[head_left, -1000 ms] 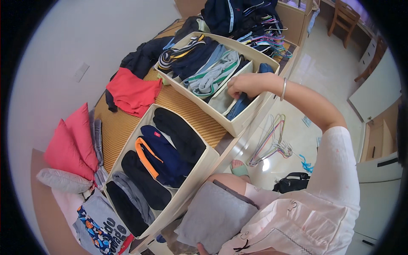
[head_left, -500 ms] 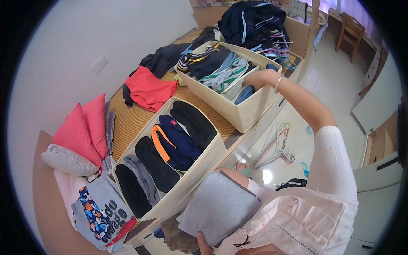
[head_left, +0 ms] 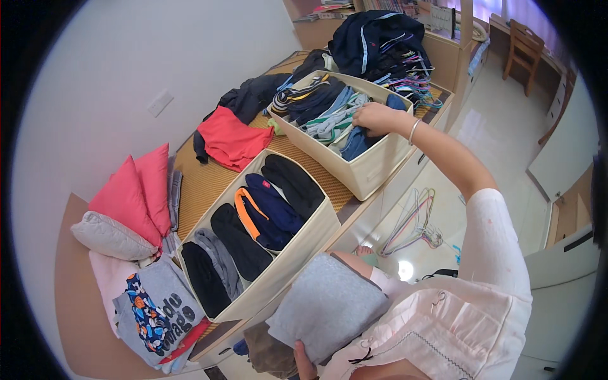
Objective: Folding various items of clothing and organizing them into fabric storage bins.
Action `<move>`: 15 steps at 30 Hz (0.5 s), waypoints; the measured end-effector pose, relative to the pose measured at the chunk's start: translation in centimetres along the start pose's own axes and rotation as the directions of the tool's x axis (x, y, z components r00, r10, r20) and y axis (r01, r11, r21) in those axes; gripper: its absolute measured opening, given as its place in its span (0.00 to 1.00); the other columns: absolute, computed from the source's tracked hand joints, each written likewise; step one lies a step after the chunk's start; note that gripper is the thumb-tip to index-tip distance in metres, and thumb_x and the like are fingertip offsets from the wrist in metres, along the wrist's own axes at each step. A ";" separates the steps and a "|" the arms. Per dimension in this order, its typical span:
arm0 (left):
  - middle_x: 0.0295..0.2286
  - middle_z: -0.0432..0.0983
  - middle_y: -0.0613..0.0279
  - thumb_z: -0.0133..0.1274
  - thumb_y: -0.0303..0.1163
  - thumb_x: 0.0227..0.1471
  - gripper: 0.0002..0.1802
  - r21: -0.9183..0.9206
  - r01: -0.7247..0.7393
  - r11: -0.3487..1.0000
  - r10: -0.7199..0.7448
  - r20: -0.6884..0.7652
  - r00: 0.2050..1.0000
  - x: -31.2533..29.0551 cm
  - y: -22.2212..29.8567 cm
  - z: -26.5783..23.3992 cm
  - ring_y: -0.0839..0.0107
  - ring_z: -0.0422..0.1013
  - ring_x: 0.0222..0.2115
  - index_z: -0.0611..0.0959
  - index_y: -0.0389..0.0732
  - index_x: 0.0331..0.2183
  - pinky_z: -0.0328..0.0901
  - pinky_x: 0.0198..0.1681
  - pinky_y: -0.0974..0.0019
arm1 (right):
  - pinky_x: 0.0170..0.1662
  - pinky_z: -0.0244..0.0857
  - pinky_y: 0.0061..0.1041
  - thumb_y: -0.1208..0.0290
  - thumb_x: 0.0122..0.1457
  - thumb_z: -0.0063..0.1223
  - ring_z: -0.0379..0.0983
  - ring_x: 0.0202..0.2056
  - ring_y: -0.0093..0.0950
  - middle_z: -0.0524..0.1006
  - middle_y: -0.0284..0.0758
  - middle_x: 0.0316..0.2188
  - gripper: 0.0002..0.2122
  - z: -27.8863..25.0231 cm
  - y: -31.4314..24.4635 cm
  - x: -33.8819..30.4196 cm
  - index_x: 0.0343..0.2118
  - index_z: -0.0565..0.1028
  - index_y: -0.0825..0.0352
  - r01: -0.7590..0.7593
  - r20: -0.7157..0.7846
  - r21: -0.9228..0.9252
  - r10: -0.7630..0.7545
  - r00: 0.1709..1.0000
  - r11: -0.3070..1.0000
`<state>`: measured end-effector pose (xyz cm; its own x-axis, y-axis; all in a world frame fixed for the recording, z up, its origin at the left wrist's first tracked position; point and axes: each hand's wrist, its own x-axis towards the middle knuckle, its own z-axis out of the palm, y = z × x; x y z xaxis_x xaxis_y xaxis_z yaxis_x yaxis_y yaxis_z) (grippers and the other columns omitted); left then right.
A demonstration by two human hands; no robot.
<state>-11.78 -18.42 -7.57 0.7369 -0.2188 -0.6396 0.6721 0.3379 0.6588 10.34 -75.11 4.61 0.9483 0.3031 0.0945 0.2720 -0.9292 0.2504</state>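
Note:
My left hand (head_left: pixel 304 361) curls round the edge of a folded grey garment (head_left: pixel 329 304), which lies against my lap. Over the far cream fabric box (head_left: pixel 373 171), my right hand (head_left: pixel 379 119) reaches in with its fingers bent down beside a folded blue denim garment (head_left: pixel 354 144). Its fingertips are hidden among the clothes and the inner divider, so what they grip I cannot make out. Left of that hand lie striped and grey-green clothes (head_left: pixel 332 120) in the same box. The nearer cream box (head_left: pixel 272 288) holds a row of folded black, grey and navy garments.
Both boxes stand on a bed with a woven mat (head_left: pixel 190 190). A red garment (head_left: pixel 231 139) lies behind them. Pink pillows (head_left: pixel 126 202) and folded shirts (head_left: pixel 152 316) are at left. Hangers (head_left: pixel 415 228) lie on the floor; a dark jacket (head_left: pixel 377 38) is at the back.
My right hand has shifted slightly left inside the far box, and more blue denim shows beneath it. The view has tilted a little. My left hand keeps its hold on the grey garment.

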 end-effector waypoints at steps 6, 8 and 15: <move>0.52 0.62 0.58 0.48 0.63 0.46 0.46 0.022 0.073 0.997 -0.072 -0.020 0.997 0.7 -0.1 -1.3 0.59 0.61 0.51 0.61 0.40 0.56 0.56 0.53 0.59 | 0.45 0.61 0.33 0.78 0.42 0.51 0.69 0.42 0.36 0.72 0.37 0.35 0.14 0.3 0.5 -0.3 0.36 0.69 0.65 -0.135 -0.297 0.017 0.134 0.945 0.991; 0.52 0.62 0.58 0.48 0.63 0.45 0.46 0.088 0.021 0.996 -0.015 -0.063 0.998 1.0 -0.1 -1.4 0.59 0.61 0.51 0.61 0.40 0.56 0.56 0.53 0.59 | 0.43 0.61 0.33 0.80 0.44 0.47 0.68 0.40 0.38 0.72 0.39 0.34 0.12 -0.4 0.7 -0.5 0.35 0.69 0.65 -0.202 -0.545 0.029 0.185 0.818 0.979; 0.46 0.68 0.60 0.41 0.53 0.55 0.31 0.455 -0.337 0.824 0.362 0.036 0.932 4.4 0.6 -5.5 0.64 0.65 0.45 0.67 0.38 0.51 0.61 0.47 0.63 | 0.39 0.60 0.33 0.83 0.37 0.50 0.67 0.38 0.39 0.71 0.38 0.32 0.19 -10.5 -0.1 -2.0 0.37 0.69 0.65 -0.267 -0.883 0.184 0.279 0.377 0.946</move>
<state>-8.53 -14.17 -12.20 0.9322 -0.1143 -0.3435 0.3382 -0.0638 0.9389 6.67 -73.46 14.51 0.2885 0.0423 0.9565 0.0342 -0.9988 0.0338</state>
